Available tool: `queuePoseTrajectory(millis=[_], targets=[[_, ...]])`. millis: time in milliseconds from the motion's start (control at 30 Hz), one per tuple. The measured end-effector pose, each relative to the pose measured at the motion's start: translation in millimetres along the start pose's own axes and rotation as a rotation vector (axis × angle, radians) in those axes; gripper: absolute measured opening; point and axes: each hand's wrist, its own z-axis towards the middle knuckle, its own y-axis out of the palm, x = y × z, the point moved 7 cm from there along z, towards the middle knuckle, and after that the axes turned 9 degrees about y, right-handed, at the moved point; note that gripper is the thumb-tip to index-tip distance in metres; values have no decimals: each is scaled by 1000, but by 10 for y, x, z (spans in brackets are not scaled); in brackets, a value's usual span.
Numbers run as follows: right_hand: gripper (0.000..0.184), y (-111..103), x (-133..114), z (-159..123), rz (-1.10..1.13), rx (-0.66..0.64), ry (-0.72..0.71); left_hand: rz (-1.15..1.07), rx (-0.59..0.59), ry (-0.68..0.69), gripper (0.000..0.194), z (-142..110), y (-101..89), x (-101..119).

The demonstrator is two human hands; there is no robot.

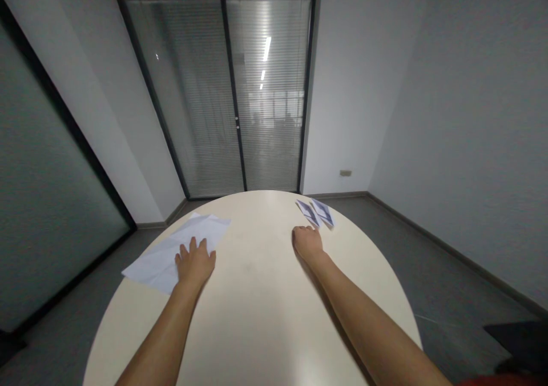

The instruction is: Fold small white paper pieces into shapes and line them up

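My left hand (pixel 195 263) lies with its fingers spread on a creased white sheet of paper (pixel 171 254) at the left of the table. The sheet reaches to the table's left edge. Toward the far right, my right hand (pixel 307 242) rests on the tabletop with its fingers curled under; whether anything is inside them is hidden. Just beyond its knuckles lie two small folded paper pieces (pixel 323 212), white with bluish shading, side by side and slanted the same way.
The round cream table (pixel 252 294) has a curved edge on both sides. Past it stands a dark-framed glass door (pixel 269 146) with blinds. A wall socket (pixel 345 173) sits low on the right. A dark object (pixel 520 340) shows at the lower right.
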Motion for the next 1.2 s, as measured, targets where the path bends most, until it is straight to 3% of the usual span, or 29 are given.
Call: queuePoseTrajectory(millis=[133,300,633,967,1100,1200], targets=[[33,-5,62,-111,30,15,-2,-64,-84,37,48,41,125,-88],[29,-49,88,-218,114,14,-51,-83,-102,56,45,40,104,-112],[29,-65,59,-377,135,-6,-74,-77,13,43,45,28,16,-260],[29,-33,68,-341,133,2,-81,-251,60,-94,37,-55,-209,-215],[30,-54,63,-353,139,15,-77,-192,122,-78,39,-97,-359,-126],[29,-54,64,-366,149,5,-68,-192,186,15,33,-146,-446,91]])
